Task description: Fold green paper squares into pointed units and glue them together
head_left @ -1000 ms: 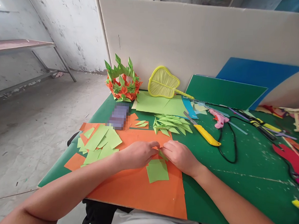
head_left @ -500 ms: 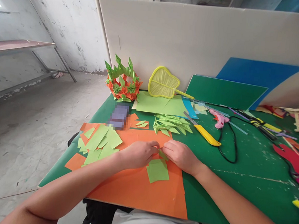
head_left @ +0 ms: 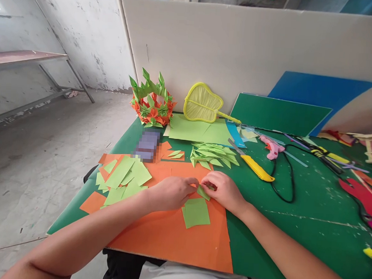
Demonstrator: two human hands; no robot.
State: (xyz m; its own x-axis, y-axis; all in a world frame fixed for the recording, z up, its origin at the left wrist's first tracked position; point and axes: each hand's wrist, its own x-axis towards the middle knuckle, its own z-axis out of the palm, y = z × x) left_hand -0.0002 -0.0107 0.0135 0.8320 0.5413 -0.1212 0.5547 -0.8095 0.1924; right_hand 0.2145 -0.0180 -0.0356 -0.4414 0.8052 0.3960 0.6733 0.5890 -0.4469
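Head view.

- Left hand (head_left: 172,192): is being held curled, its fingertips pinched on a green piece (head_left: 203,193).
- Right hand (head_left: 223,191): is being held curled likewise, its thumb and forefinger closed on the same piece from the other side.
- Green piece: is being gripped between both hands, low against the orange sheet (head_left: 173,236), which is lying along the near edge of the worktop (head_left: 295,215).
- Green square (head_left: 196,212): is lying flat on the sheet, just beside the hands on the near-edge side.
- Green slips (head_left: 124,177): are lying heaped toward the left edge.
- Folded pile (head_left: 213,155): is lying just beyond the hands, toward the far edge.
- Knife (head_left: 256,167): is lying beside that pile, on the right.
- Glue gun (head_left: 272,147): is lying beyond the knife.
- Paper wreath (head_left: 152,103) and fan (head_left: 203,102): are being kept at the far left corner.
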